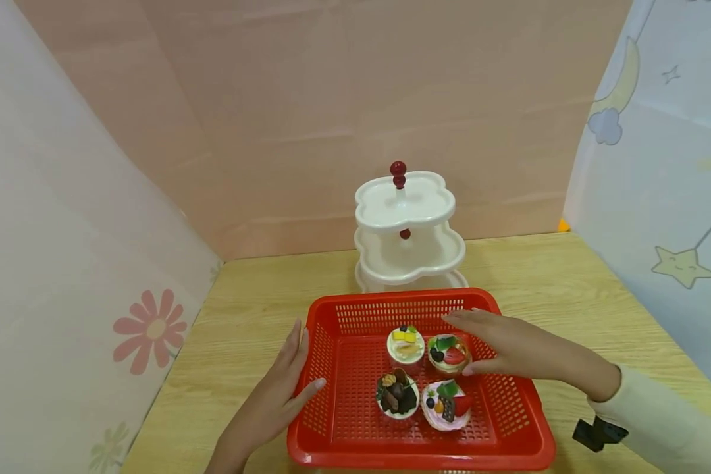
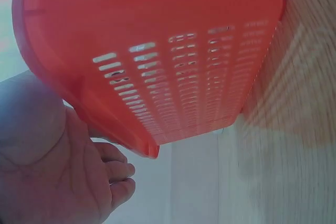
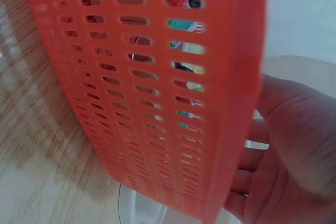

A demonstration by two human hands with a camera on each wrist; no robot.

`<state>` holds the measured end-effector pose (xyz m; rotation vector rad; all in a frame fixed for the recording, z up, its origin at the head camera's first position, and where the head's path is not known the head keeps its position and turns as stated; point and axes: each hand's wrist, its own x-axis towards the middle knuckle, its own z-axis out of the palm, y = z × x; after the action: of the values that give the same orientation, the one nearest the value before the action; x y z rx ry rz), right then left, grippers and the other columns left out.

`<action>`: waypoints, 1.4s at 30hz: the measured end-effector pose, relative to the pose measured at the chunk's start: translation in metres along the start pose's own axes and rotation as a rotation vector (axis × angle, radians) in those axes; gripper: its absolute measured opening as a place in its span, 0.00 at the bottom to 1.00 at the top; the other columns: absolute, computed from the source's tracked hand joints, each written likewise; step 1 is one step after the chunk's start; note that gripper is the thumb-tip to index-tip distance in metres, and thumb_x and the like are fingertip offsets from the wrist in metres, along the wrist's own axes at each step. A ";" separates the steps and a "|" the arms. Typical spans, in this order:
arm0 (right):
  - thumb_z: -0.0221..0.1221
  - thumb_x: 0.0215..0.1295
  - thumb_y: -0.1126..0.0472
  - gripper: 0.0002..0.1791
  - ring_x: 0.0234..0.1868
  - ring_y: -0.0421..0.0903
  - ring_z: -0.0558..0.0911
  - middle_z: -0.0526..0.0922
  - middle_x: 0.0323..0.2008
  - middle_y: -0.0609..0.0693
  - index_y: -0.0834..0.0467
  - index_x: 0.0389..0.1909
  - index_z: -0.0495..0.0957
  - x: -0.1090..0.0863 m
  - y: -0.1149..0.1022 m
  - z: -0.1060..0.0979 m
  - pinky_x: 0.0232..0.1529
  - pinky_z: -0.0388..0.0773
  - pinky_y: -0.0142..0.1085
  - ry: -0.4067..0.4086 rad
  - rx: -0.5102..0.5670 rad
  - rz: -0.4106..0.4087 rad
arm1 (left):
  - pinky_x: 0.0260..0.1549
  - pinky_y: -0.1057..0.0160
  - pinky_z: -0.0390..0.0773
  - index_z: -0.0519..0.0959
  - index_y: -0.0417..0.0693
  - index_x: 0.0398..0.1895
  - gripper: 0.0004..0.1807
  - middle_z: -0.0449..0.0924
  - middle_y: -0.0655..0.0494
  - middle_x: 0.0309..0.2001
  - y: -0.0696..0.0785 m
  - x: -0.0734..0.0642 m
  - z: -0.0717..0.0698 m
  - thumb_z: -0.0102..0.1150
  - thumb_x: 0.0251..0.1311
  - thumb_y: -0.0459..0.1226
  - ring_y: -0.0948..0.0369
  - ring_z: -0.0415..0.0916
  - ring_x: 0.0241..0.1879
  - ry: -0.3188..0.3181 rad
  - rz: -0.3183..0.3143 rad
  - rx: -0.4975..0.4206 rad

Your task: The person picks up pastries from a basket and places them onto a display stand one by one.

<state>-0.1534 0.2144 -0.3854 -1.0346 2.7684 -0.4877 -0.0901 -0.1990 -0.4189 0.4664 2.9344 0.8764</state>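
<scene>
Evidently, the red basket (image 1: pixel 421 459) occupied the lower centre of the frame, its long axis running left to right; the four cupcakes stood inside it, grouped right of its middle. The fruit cupcake (image 1: pixel 448 355) lay to the left of the right hand (image 1: pixel 506 339), just beside the thumb tip; being round, it offered no marked long axis; the right hand was clearly the nearer of the two. That hand came in from the lower right, across the right-hand wall, palm down; its fingers were extended toward the upper left and spread from the thumb, pinching nothing; contact with the cupcake could not be established. The left hand (image 1: pixel 278 388) was at the left rim, its fingers relaxed along the outer side, its thumb over the edge; no firm grip was evident. The yellow cupcake (image 1: pixel 405 345), the chocolate cupcake (image 1: pixel 397 398) and the pink cupcake (image 1: pixel 447 407) stood farther from the right palm; the white stand (image 1: pixel 385 207) rose behind the basket, on the table (image 1: pixel 261 289).
</scene>
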 end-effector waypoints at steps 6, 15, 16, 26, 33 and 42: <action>0.62 0.52 0.35 0.48 0.66 0.55 0.65 0.64 0.67 0.52 0.54 0.70 0.60 0.010 0.001 0.008 0.57 0.69 0.53 -0.040 -0.012 -0.013 | 0.52 0.49 0.73 0.38 0.62 0.75 0.48 0.25 0.72 0.74 0.005 -0.003 0.003 0.43 0.58 0.68 0.63 0.33 0.72 -0.054 -0.046 -0.022; 0.65 0.52 0.39 0.47 0.62 0.58 0.70 0.69 0.64 0.56 0.60 0.68 0.61 0.021 0.001 0.014 0.55 0.70 0.55 -0.064 -0.031 -0.002 | 0.55 0.51 0.70 0.39 0.57 0.75 0.47 0.25 0.67 0.75 0.009 -0.008 0.005 0.39 0.60 0.67 0.63 0.33 0.72 -0.071 -0.025 0.069; 0.65 0.52 0.39 0.48 0.62 0.58 0.70 0.70 0.63 0.56 0.60 0.68 0.62 0.022 0.001 0.014 0.54 0.71 0.56 -0.067 -0.034 0.001 | 0.55 0.52 0.70 0.39 0.56 0.75 0.46 0.25 0.66 0.75 0.009 -0.008 0.005 0.38 0.61 0.67 0.63 0.34 0.72 -0.072 -0.014 0.079; 0.71 0.42 0.40 0.52 0.57 0.52 0.75 0.71 0.62 0.53 0.58 0.67 0.63 0.033 0.002 0.021 0.49 0.76 0.50 -0.113 -0.057 0.035 | 0.54 0.55 0.71 0.37 0.55 0.75 0.41 0.26 0.62 0.75 0.010 -0.013 0.011 0.34 0.67 0.61 0.62 0.33 0.73 -0.044 0.049 0.098; 0.73 0.40 0.41 0.51 0.54 0.50 0.77 0.74 0.59 0.51 0.57 0.66 0.66 0.037 0.001 0.026 0.49 0.76 0.49 -0.148 -0.078 0.085 | 0.57 0.54 0.68 0.36 0.52 0.75 0.40 0.24 0.60 0.75 0.014 -0.014 0.015 0.29 0.68 0.61 0.60 0.27 0.73 -0.048 0.036 0.134; 0.75 0.38 0.45 0.46 0.50 0.50 0.79 0.78 0.54 0.52 0.57 0.60 0.71 0.040 0.002 0.031 0.46 0.77 0.50 -0.126 -0.117 0.071 | 0.58 0.54 0.67 0.37 0.52 0.75 0.39 0.26 0.61 0.75 0.016 -0.015 0.019 0.28 0.69 0.60 0.59 0.29 0.73 -0.014 0.021 0.167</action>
<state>-0.1773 0.1813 -0.4156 -0.9513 2.7381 -0.2446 -0.0692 -0.1812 -0.4268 0.5104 3.0080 0.6299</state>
